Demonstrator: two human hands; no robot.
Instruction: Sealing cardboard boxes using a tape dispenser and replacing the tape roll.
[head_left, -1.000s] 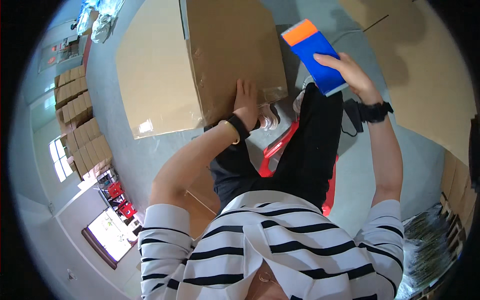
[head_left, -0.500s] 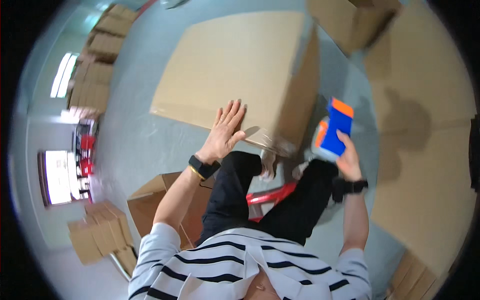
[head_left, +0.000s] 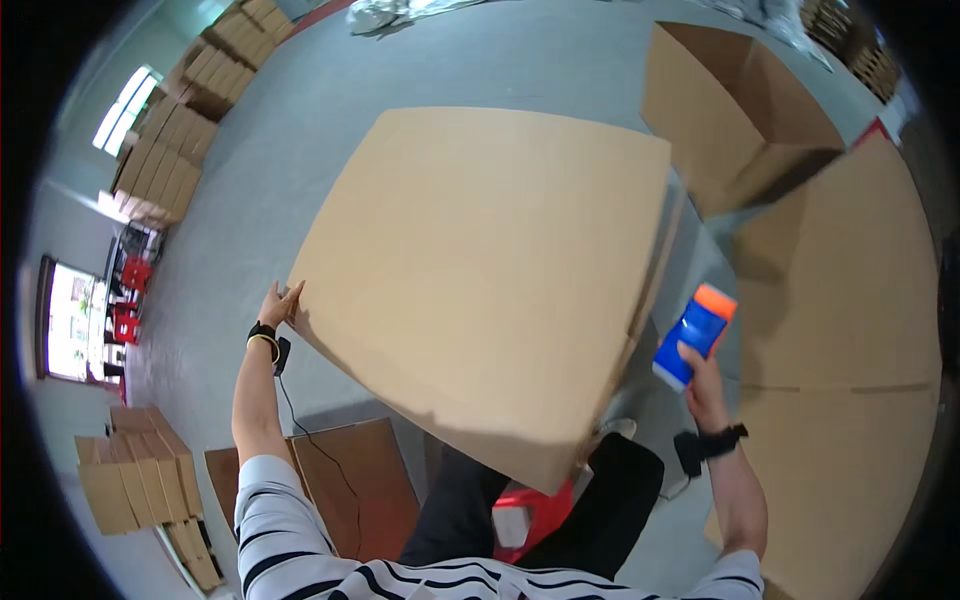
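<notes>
A large closed cardboard box fills the middle in front of my knees, its broad plain face turned up toward me and its near corner tilted down over my legs. My left hand grips the box at its left corner, thumb on the upper face and the other fingers partly hidden along the edge. In my right hand is a blue-and-orange tape dispenser, held to the right of the box and apart from it. The thumb lies across its blue side.
An open carton stands at the far right. Large cardboard sheets lie along the right. Another open carton sits by my left leg, near a red stool. Stacked cartons line the left wall.
The box has been tipped and turned, so a broad face without visible tape shows. My left hand has moved from flat on top to the left corner. The tape dispenser has come lower.
</notes>
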